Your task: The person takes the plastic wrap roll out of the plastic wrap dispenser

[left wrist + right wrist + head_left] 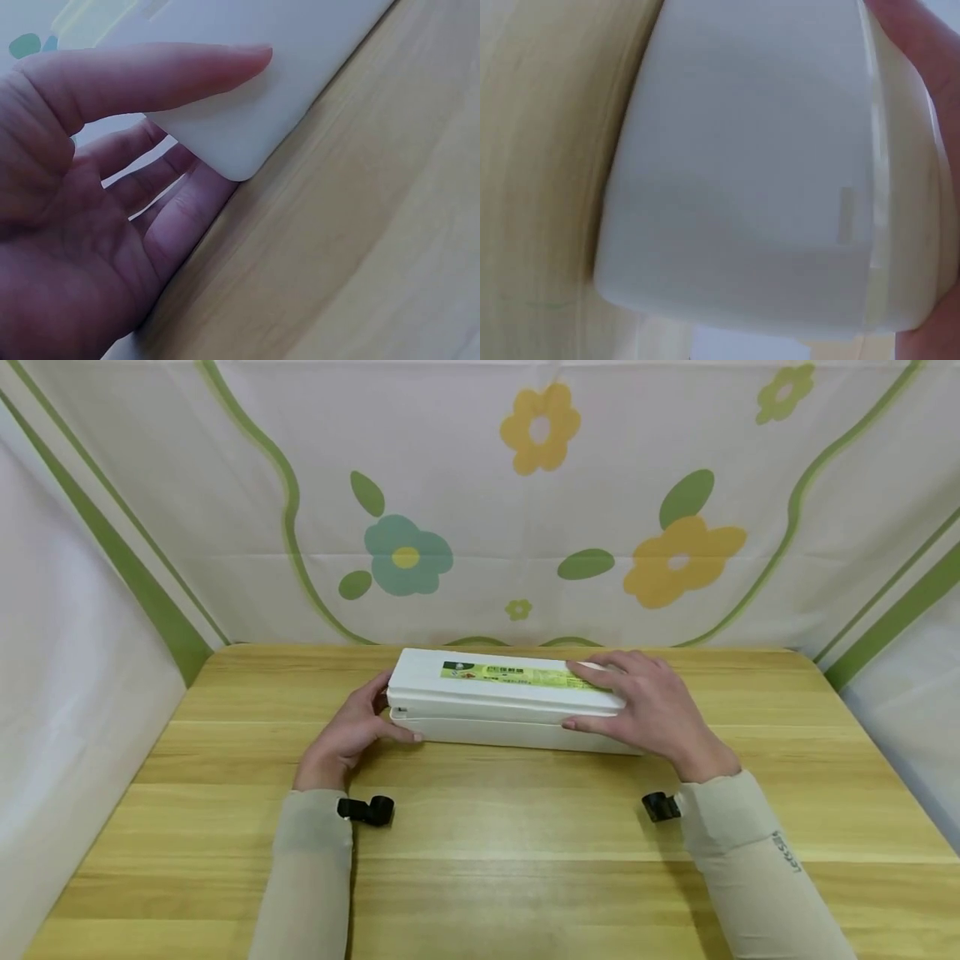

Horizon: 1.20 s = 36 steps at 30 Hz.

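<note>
A long white cling film box [480, 732] lies lengthwise on the wooden table, a green and yellow label [510, 674] on its lid. My left hand [351, 732] grips the box's left end, thumb along the front face and the other fingers behind the corner. In the left wrist view, the thumb [180, 75] lies flat against the white side. Around the right end, my right hand [660, 706] holds the box with fingers over the lid and thumb at the front. The lid appears closed. The right wrist view shows the box's smooth end [742, 165] close up, the hand only at the edge.
The wooden tabletop [495, 860] spreads out in front of the box and to both sides. Behind the table hangs a white cloth [465, 468] with flowers and green lines, and similar cloth walls flank it. Each wrist carries a small black camera mount [367, 810].
</note>
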Tool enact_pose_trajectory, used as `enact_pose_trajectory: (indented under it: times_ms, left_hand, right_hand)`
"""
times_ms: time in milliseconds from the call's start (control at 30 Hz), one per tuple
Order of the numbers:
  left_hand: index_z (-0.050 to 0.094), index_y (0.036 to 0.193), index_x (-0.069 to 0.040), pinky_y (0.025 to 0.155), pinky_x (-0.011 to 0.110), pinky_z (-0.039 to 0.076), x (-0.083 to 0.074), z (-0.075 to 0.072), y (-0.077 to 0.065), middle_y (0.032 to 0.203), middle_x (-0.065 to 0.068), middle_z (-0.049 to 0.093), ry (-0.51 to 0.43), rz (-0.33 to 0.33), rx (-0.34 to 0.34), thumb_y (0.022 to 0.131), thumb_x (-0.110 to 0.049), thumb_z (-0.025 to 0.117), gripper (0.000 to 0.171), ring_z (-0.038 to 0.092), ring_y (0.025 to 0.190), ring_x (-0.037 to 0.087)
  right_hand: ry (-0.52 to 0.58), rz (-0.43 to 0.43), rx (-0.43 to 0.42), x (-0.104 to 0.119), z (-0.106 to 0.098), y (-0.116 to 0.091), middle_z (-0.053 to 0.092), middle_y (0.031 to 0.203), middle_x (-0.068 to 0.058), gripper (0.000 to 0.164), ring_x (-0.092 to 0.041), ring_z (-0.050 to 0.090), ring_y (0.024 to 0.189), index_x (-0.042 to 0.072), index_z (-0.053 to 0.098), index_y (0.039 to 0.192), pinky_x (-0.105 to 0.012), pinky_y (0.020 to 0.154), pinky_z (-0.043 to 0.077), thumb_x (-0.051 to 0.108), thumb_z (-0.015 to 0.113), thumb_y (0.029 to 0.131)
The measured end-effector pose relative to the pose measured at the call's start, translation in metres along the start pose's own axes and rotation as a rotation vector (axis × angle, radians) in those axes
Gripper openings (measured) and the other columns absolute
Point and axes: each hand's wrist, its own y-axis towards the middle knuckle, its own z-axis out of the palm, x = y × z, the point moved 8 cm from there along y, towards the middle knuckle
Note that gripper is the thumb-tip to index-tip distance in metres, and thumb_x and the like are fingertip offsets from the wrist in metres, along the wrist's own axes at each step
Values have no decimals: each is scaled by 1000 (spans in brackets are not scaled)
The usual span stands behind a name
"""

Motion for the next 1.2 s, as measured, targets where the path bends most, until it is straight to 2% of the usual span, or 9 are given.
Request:
enact_pose_trajectory:
  times_ms: [133, 233, 367, 467, 667, 933, 1033, 1200]
  left_hand:
    - [43, 165, -18, 111, 36, 48, 0, 2, 0, 155, 13, 55, -12, -19, 13, 68, 13, 90, 112, 52, 135, 29]
    - [42, 164, -14, 102, 26, 51, -2, 3, -1, 158, 16, 52, -23, -20, 30, 69, 13, 87, 109, 53, 134, 29]
    - [38, 166, -11, 96, 21, 53, -5, 4, -2, 163, 18, 46, -31, -15, 54, 71, 13, 84, 108, 52, 136, 31]
    - [37, 166, -11, 94, 22, 54, -6, 4, -4, 163, 18, 44, -31, -17, 64, 71, 13, 83, 109, 53, 133, 32]
    - [39, 166, -14, 93, 23, 55, -6, 5, -4, 162, 17, 44, -30, -10, 62, 71, 13, 83, 108, 54, 130, 29]
    - [44, 165, -20, 94, 25, 56, -4, 5, -5, 165, 9, 45, -38, 4, 56, 69, 13, 85, 110, 52, 132, 29]
    - [43, 166, -24, 95, 25, 56, -4, 2, -8, 164, 8, 46, -20, 7, 71, 69, 11, 86, 112, 53, 132, 30]
    - [42, 166, -29, 97, 26, 56, -5, -2, -10, 162, 4, 48, 4, 21, 101, 72, 9, 87, 111, 52, 137, 29]
  right_hand:
    - [33, -17, -60, -2, -8, 1, 75, 130, -9, 79, -34, 70, 114, 23, 72, 143, -54, 90, 54, 47, 97, 71]
    - [65, 10, -85, -7, -16, 0, 74, 130, -10, 78, -33, 68, 113, 23, 72, 143, -50, 86, 52, 40, 98, 72]
    - [73, 61, -88, -18, -25, -8, 72, 130, -9, 76, -30, 67, 108, 24, 72, 143, -45, 81, 48, 33, 99, 72]
    - [72, 121, -67, -31, -31, -18, 70, 132, -11, 76, -32, 65, 105, 25, 71, 145, -44, 80, 45, 32, 98, 74]
    - [83, 265, -37, -65, -43, -47, 65, 139, -14, 76, -37, 62, 115, 28, 66, 150, -45, 85, 40, 26, 95, 80]
    - [48, 360, -22, -101, -57, -96, 62, 142, -19, 78, -40, 56, 118, 31, 58, 156, -43, 85, 33, 25, 91, 85]
    - [24, 395, 15, -113, -60, -107, 59, 144, -21, 78, -42, 54, 118, 35, 55, 158, -46, 83, 33, 28, 89, 88]
    - [17, 413, 62, -129, -63, -120, 54, 147, -25, 75, -47, 52, 120, 33, 54, 159, -51, 82, 34, 28, 87, 91]
